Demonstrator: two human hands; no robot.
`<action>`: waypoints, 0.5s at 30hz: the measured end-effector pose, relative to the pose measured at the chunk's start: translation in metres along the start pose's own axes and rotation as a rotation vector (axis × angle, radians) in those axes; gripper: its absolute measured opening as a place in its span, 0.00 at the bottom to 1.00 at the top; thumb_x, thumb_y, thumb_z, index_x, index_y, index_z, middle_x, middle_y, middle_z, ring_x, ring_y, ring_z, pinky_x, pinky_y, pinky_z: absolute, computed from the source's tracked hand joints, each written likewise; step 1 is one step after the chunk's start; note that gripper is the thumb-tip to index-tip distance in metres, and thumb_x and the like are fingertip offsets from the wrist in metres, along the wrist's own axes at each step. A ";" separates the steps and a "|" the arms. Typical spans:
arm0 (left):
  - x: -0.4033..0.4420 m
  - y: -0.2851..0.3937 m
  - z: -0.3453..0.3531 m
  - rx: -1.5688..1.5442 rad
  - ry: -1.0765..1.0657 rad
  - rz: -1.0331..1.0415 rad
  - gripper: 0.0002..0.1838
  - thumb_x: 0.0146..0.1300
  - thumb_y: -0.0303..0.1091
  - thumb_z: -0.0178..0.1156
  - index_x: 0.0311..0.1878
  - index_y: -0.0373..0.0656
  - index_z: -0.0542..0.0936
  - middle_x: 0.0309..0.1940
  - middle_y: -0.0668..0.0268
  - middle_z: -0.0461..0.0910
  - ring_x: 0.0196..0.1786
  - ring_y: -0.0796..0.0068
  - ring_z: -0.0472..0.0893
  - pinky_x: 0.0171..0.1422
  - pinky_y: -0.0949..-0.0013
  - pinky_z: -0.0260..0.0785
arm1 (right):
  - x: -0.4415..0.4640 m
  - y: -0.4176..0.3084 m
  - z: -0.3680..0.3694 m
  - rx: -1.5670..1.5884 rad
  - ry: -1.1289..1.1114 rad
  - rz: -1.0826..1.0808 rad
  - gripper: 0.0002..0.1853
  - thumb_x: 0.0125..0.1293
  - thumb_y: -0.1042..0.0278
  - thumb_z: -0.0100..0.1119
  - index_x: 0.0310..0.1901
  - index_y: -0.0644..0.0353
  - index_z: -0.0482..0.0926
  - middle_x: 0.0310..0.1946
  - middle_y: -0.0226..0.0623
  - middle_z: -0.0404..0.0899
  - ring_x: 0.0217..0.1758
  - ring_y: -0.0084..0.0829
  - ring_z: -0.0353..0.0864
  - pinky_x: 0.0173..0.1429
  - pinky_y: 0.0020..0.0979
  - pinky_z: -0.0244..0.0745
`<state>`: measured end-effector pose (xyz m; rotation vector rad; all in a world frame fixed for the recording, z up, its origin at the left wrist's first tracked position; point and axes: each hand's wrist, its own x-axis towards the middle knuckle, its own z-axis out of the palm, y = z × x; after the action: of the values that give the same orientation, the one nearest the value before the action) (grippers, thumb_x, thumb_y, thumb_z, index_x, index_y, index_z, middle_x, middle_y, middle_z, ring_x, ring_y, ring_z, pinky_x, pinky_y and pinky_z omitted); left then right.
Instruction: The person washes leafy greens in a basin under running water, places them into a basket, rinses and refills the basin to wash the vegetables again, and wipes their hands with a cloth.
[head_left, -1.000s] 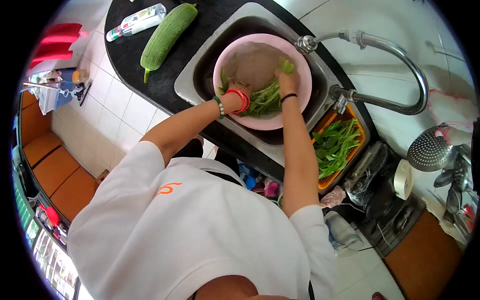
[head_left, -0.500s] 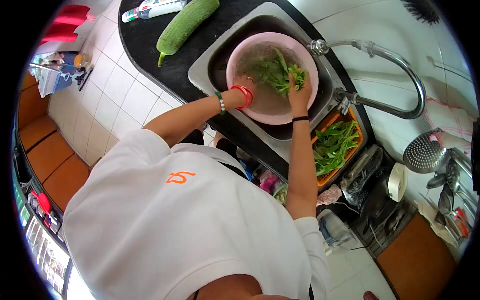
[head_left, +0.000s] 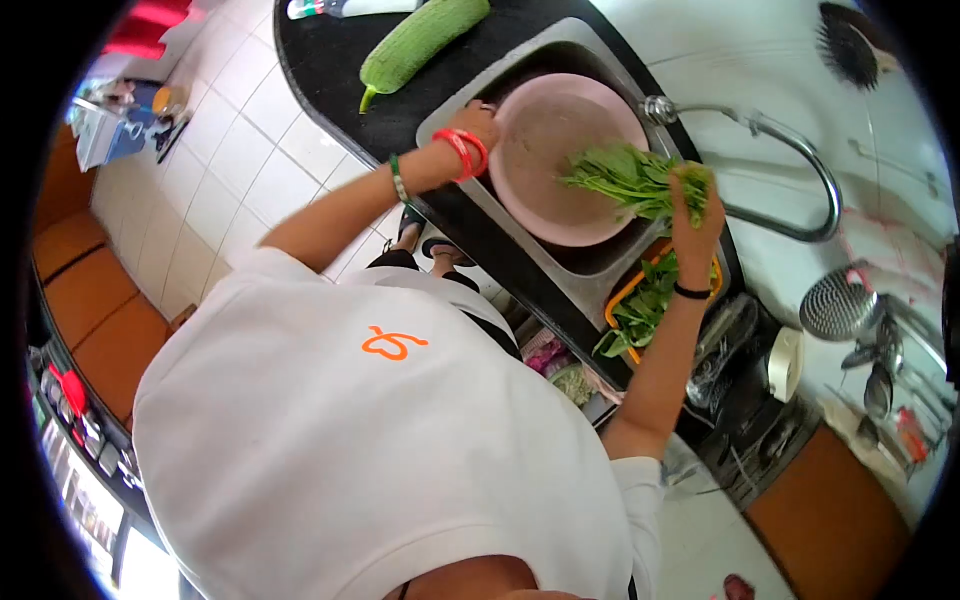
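Observation:
The pink basin sits in the steel sink and holds murky water. My left hand, wearing red bangles, is closed at the basin's left rim, its fingertips partly hidden. A bunch of leafy greens is gripped by its stem end in my right hand, over the basin's right side, with the leaves pointing left. Just below that hand, more greens lie in an orange basket, partly covered by my right forearm.
A long green gourd and a bottle lie on the black counter at the upper left. The curved faucet arches right of the sink. A skimmer and ladles hang at the far right.
My right hand has lifted the greens out of the water and moved right towards the basket. My left hand has come out of the water to the basin's left rim. The view has shifted.

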<state>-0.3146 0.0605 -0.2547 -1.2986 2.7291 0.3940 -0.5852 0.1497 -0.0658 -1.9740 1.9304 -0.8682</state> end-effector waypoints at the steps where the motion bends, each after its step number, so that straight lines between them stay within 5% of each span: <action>1: 0.003 -0.007 -0.002 0.074 -0.218 0.060 0.15 0.59 0.32 0.49 0.44 0.40 0.81 0.46 0.52 0.78 0.54 0.56 0.74 0.57 0.61 0.67 | -0.003 -0.004 -0.011 -0.018 0.016 0.016 0.14 0.62 0.66 0.59 0.46 0.63 0.75 0.40 0.43 0.79 0.41 0.35 0.77 0.46 0.31 0.70; 2: 0.008 0.000 -0.003 0.113 -0.347 0.026 0.17 0.58 0.32 0.54 0.49 0.38 0.79 0.53 0.57 0.76 0.55 0.57 0.75 0.56 0.64 0.69 | -0.004 -0.005 -0.023 0.021 0.017 0.029 0.12 0.62 0.69 0.59 0.45 0.63 0.75 0.39 0.43 0.79 0.40 0.34 0.78 0.45 0.30 0.70; 6: 0.034 -0.003 0.015 0.160 -0.587 0.111 0.16 0.58 0.33 0.55 0.48 0.38 0.80 0.50 0.56 0.77 0.53 0.57 0.76 0.54 0.63 0.70 | 0.000 -0.020 -0.053 -0.027 0.073 -0.146 0.11 0.60 0.75 0.59 0.45 0.64 0.74 0.37 0.42 0.79 0.38 0.31 0.78 0.45 0.27 0.70; 15: 0.055 0.002 0.030 0.277 -0.677 0.212 0.14 0.56 0.35 0.57 0.44 0.39 0.80 0.44 0.55 0.79 0.48 0.57 0.78 0.51 0.62 0.72 | -0.067 -0.018 -0.160 0.185 0.183 0.201 0.06 0.62 0.79 0.56 0.41 0.63 0.75 0.38 0.31 0.78 0.44 0.21 0.74 0.53 0.24 0.67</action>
<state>-0.3516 0.0291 -0.2939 -0.6470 2.2342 0.3681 -0.6579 0.2530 0.0550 -1.6137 2.0198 -1.1582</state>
